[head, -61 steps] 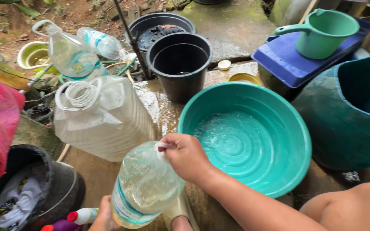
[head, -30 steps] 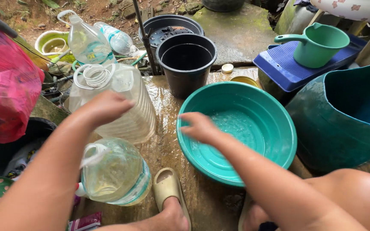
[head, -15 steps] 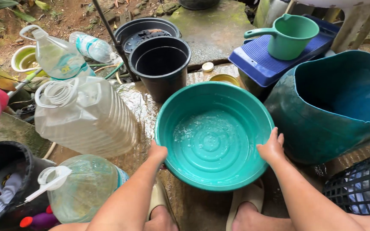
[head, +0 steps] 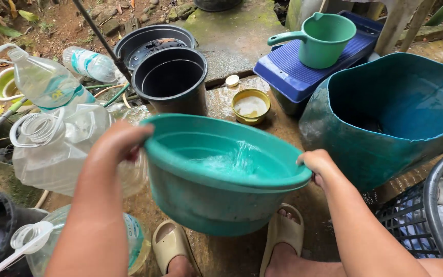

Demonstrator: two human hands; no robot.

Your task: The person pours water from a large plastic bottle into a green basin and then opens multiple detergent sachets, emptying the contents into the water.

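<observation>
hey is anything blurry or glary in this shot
Head view: soft daylight with no hard shadows; the water in the teal basin is motion-smeared, the wet ground gives mild glare, both hands are sharp, and the edges bow slightly.

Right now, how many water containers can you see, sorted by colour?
Teal or green: 3, the basin held at its rim by the left hand and right hand, the big tub, the dipper
Black: 2 buckets
Clear plastic: 4 bottles
Total: 9
</observation>
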